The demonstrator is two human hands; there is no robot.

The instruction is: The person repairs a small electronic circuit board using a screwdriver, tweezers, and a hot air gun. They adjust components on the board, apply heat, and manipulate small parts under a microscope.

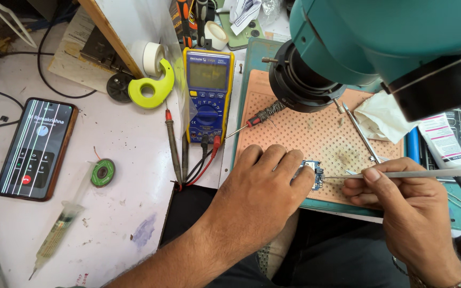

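- Pinching a small blue circuit board [312, 174] at its left edge, the left hand [262, 184] rests knuckles-up on the perforated mat [316, 133], right of centre in the frame.
- The right hand [406, 205] is closed around a thin metal tool [401, 174], gripped between thumb and fingers; the tool lies nearly level and its tip touches the board's right side.
- The board lies on the mat close to its lower edge, just below a teal microscope [380, 42] whose lens ring overhangs the mat's upper part.
- Between the two hands only a narrow strip of mat shows; above them the mat is mostly bare up to the lens.
- Tweezers [359, 132] lie slantwise on the mat's right part, beside a crumpled tissue [382, 114].
- A red-handled probe [252, 121] crosses the mat's left edge, its tip pointing toward the multimeter [209, 93] just beside it.
- The multimeter's leads [174, 144] run down to the surface's lower edge, close to the left forearm.
- Left of the leads, the white surface [129, 160] has open room, holding a solder wick reel [103, 172], a syringe [60, 226] and a phone [37, 148] with a lit, cracked screen.
- A yellow tape dispenser [153, 85] sits at upper left, above the leads.
- Tubes and small tools crowd the mat's right edge.
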